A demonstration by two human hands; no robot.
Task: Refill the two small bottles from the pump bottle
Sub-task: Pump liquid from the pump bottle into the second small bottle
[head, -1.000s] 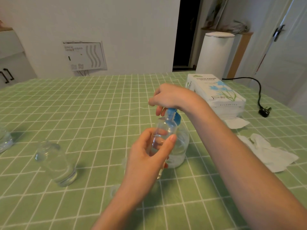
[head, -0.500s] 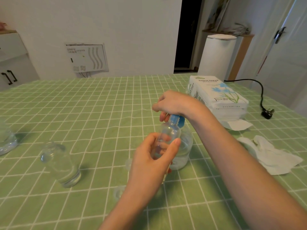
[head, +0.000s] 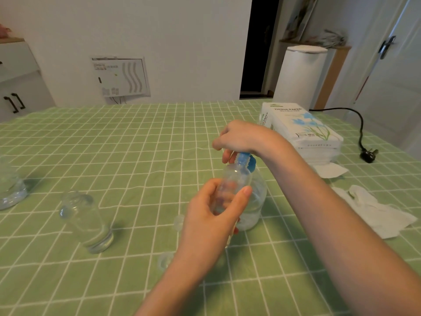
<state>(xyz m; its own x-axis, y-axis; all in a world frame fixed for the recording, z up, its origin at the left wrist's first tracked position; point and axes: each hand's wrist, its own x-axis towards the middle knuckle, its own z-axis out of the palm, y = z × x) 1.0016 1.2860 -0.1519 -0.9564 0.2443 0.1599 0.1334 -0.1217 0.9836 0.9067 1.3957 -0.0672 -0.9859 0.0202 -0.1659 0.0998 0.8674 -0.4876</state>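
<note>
Pump bottle [head: 257, 201]: clear, upright on the green checked tablecloth [head: 136, 156], right of centre. Clear liquid shows in its lower part.
Pump head [head: 245, 158]: blue, on top of the pump bottle, largely covered from above.
Right hand [head: 243, 137]: palm down on the pump head, fingers curled down round its far-left side. The forearm comes in from the near right.
Small bottle [head: 233, 185]: clear, held off the cloth, against the near-left side of the pump bottle, with its mouth up at the blue spout. Fill level cannot be told through the fingers.
Left hand [head: 211, 220]: holds the small bottle, fingers wrapped round the body and thumb lying along its right side.
Second small bottle [head: 86, 221]: clear, stands on the cloth at near left, well apart from both hands. A little clear liquid sits at its base.
Clear round pieces [head: 178, 221]: two, small, lying on the cloth just left of the left wrist, one nearer than the other. Too blurred to describe further.
Clear container [head: 9, 185]: at the left edge, cut off by the frame.
Tissue pack [head: 303, 133]: white with blue flowers, far right, beyond the right wrist.
Crumpled tissues [head: 376, 208]: white, on the cloth to the right of the right forearm.
Plug [head: 368, 155]: black, with its cable, on the cloth at far right.
</note>
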